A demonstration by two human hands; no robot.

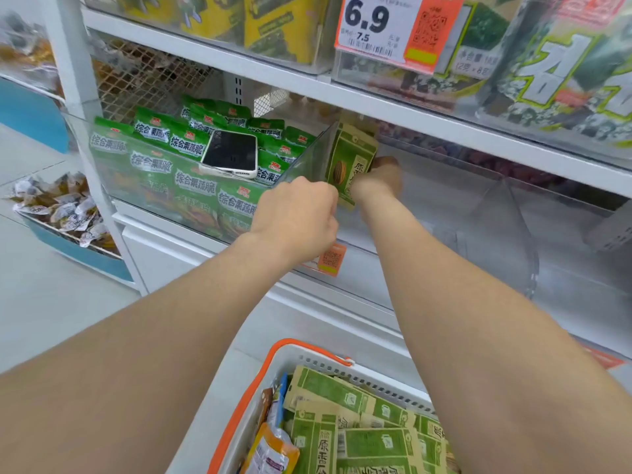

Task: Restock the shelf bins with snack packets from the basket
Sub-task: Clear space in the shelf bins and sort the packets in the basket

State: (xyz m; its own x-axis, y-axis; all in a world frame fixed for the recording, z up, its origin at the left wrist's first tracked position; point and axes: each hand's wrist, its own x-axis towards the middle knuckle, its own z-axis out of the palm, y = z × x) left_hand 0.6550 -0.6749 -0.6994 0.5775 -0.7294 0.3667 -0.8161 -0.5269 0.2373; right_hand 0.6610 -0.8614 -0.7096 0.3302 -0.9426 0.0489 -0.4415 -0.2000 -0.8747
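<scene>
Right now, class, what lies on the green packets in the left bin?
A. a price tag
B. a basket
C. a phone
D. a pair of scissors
C: the phone lies screen up on the green packets, while the right hand holds a seed packet on the other side of the divider.

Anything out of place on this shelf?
Yes: a phone lies screen-up and askew on the green packets in the left bin; it is not stock. The packet held by the right hand stands upright. Nothing looks spilled or torn.
</scene>
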